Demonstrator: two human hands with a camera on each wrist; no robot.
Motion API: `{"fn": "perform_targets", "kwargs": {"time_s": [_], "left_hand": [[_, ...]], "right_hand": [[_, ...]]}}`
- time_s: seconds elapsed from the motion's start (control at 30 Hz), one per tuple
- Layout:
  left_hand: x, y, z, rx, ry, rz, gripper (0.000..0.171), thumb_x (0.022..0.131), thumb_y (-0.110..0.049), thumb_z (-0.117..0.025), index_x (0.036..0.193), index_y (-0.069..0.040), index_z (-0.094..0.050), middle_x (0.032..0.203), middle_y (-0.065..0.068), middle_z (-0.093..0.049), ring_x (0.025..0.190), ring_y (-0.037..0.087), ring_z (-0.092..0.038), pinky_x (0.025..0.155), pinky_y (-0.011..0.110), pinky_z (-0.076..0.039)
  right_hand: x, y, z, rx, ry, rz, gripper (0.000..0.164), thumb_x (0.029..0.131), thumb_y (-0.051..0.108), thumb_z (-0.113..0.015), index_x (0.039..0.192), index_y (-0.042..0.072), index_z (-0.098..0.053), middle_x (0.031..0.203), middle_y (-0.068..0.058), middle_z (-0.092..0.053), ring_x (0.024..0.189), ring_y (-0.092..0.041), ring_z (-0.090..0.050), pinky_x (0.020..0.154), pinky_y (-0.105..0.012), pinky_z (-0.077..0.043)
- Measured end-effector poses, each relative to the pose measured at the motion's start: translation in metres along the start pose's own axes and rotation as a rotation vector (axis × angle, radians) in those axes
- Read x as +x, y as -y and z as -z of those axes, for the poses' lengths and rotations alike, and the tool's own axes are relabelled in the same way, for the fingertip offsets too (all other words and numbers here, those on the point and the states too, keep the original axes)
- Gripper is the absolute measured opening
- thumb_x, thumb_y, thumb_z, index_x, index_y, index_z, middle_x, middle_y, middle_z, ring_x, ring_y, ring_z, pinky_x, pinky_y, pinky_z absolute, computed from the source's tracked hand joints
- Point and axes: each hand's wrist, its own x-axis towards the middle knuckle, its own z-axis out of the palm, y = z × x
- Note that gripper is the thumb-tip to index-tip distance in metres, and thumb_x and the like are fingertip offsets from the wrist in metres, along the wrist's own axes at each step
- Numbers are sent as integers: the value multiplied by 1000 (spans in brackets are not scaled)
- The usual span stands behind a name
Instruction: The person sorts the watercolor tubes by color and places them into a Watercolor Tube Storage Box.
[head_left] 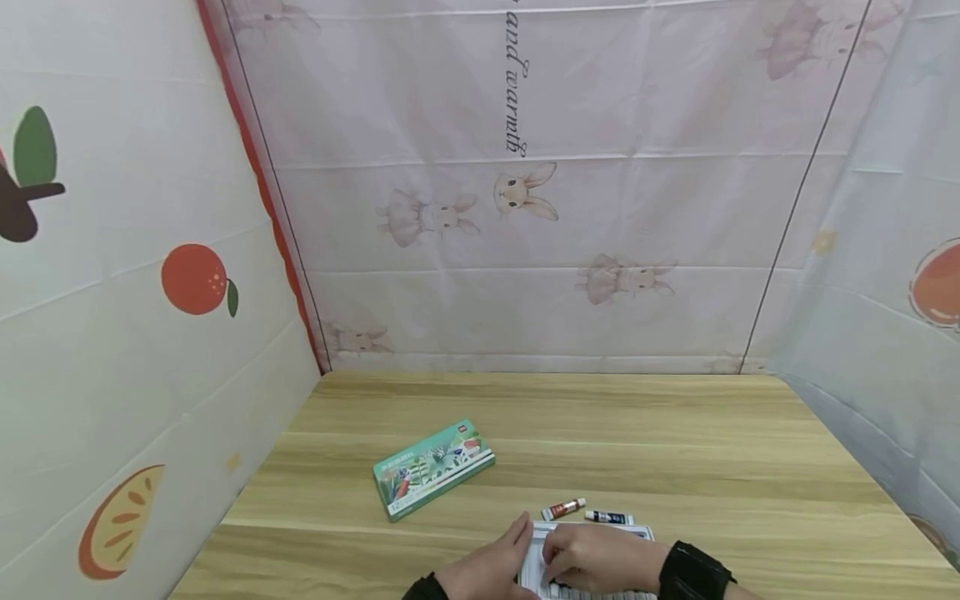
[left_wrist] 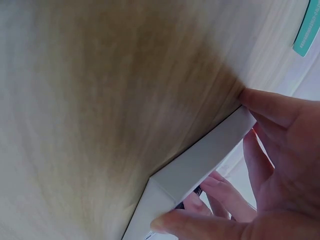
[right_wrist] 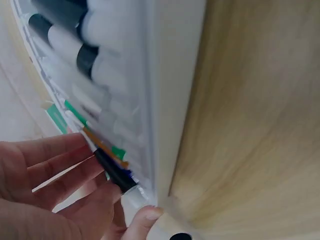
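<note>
A white tray of paint tubes lies at the near edge of the table. My left hand grips its left end, thumb on one side wall and fingers on the other, as the left wrist view shows on the white wall. My right hand reaches in over the tray. In the right wrist view its fingers pinch a paint tube with a black band and a pale end. White tubes with dark bands lie in a row beside it, with green and orange ones close by.
Just behind the tray lie a brown paint tube and a dark blue paint tube. A green printed box rests farther back on the left of the wooden table. Printed cloth hangs around the table.
</note>
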Motion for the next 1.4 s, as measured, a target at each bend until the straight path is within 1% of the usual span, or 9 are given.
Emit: {"fn": "perform_targets", "kwargs": {"time_s": [0.2, 0.33, 0.43, 0.57, 0.7, 0.9, 1.1, 1.27, 1.4], "left_hand": [[-1, -2, 0, 16, -10, -17, 82, 80, -48, -45, 134, 3, -11, 138, 20, -7, 123, 19, -17, 89, 20, -33], [-4, -8, 2, -6, -12, 21, 84, 77, -48, -50, 134, 2, -12, 138, 19, -9, 122, 18, -20, 88, 20, -34], [-5, -9, 3, -9, -11, 38, 85, 77, -48, -51, 134, 2, -12, 138, 18, -9, 122, 18, -20, 89, 21, -33], [-4, -8, 4, -9, -10, 32, 85, 77, -47, -51, 134, 3, -13, 138, 19, -8, 124, 21, -17, 91, 22, -31], [-2, -6, 4, -38, -2, 42, 84, 77, -45, -52, 134, 3, -13, 138, 19, -8, 124, 21, -16, 91, 22, -31], [2, -2, 3, -60, 32, 68, 84, 77, -48, -50, 134, 1, -13, 138, 17, -10, 123, 20, -18, 91, 24, -32], [2, -4, 1, -42, 19, 71, 83, 77, -47, -51, 134, 0, -14, 138, 15, -11, 123, 19, -19, 91, 22, -32], [1, -4, 1, -48, 15, 87, 82, 77, -46, -52, 134, -1, -15, 139, 14, -11, 123, 18, -18, 91, 22, -32], [0, -4, 1, -45, 8, 82, 83, 77, -46, -53, 135, -1, -15, 139, 13, -11, 123, 18, -18, 91, 23, -32]], "right_hand": [[2, 0, 0, -22, 27, -6, 14, 82, 19, -57, 91, 17, -68, 93, 9, -55, 88, 3, -46, 71, -5, -36], [4, 0, -1, -51, 48, -28, 13, 81, 18, -58, 89, 18, -68, 94, 9, -55, 89, 2, -46, 71, -6, -37], [5, -2, 0, -6, 49, -57, 12, 80, 14, -59, 88, 17, -67, 94, 10, -55, 89, 3, -46, 71, -7, -38], [7, -15, 8, 21, -39, -149, 15, 76, 4, -60, 83, 16, -66, 91, 8, -55, 84, 2, -49, 69, -9, -40], [6, -37, 16, -42, -87, -288, 19, 73, -3, -60, 79, 14, -66, 81, 6, -54, 75, -2, -52, 63, -10, -42], [-5, -66, 14, -75, 2, -392, 14, 73, 2, -63, 78, 14, -67, 74, 8, -52, 66, -1, -50, 55, -12, -42], [-23, -81, 11, -83, -82, -411, 13, 72, 3, -65, 79, 13, -67, 71, 6, -51, 60, -1, -46, 50, -13, -40], [-33, -84, 16, -75, -95, -494, 16, 74, 0, -61, 83, 12, -67, 77, 6, -53, 66, -2, -48, 54, -19, -42], [-40, -88, 14, -145, -128, -505, 12, 72, 9, -66, 82, 16, -67, 79, 8, -49, 69, -3, -43, 55, -18, -39]]}}
